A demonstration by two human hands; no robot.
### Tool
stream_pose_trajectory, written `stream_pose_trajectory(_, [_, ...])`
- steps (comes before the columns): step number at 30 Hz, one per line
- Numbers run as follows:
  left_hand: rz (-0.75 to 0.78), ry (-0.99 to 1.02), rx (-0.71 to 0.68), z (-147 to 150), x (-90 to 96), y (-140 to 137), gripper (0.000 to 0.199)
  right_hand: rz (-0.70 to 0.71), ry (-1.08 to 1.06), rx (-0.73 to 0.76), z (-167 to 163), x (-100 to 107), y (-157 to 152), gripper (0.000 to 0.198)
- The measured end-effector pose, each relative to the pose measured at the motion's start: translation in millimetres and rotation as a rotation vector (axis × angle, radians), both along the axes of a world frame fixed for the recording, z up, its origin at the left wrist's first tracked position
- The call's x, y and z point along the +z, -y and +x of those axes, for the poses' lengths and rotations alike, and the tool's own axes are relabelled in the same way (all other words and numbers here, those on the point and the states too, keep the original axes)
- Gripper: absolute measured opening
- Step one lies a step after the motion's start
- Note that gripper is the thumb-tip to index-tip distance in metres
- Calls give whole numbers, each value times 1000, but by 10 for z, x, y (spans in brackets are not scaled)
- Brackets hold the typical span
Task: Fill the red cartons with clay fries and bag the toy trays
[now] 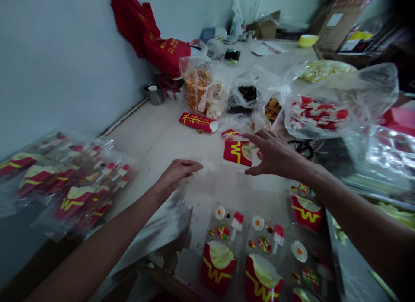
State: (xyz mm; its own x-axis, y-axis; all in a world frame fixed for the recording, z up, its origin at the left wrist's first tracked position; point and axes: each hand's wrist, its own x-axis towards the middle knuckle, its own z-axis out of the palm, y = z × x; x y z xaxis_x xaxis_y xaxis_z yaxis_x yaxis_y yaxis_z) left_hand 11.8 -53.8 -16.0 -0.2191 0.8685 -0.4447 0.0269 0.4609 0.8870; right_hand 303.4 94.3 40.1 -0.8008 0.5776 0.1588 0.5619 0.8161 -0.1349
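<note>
My left hand hovers above the pale tabletop, thumb and fingertips pinched together. A faint clear edge shows by the fingertips, but I cannot make out what they hold. To the right, my right hand is open, thumb and fingers spread beside a red fries-box piece with a yellow zigzag. Whether the fingers touch it I cannot tell. Behind it lies a stack of flat red and yellow cartons. Nearer me are clear packs with toy fries, each also showing a fried egg, a pizza and a popsicle.
Filled clear packs are heaped at the left edge. Along the back stand open plastic bags of small pieces, including orange ones and red-and-white popsicles. A metal cup stands by the wall. A tray is at the right.
</note>
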Motion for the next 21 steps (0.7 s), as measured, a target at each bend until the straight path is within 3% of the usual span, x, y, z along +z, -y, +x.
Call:
stream_pose_trajectory(4, [28,-38,68,96,4,-63,38,34,4,-21,28,114,49,107])
stream_pose_trajectory(11, [141,-233,-1,285,90,-96,37,157,51,-64,-6,329,183,100])
stream_pose_trajectory(21, [153,-403,-158,426,211,-81,30,322,121,-93,4,190,474,90])
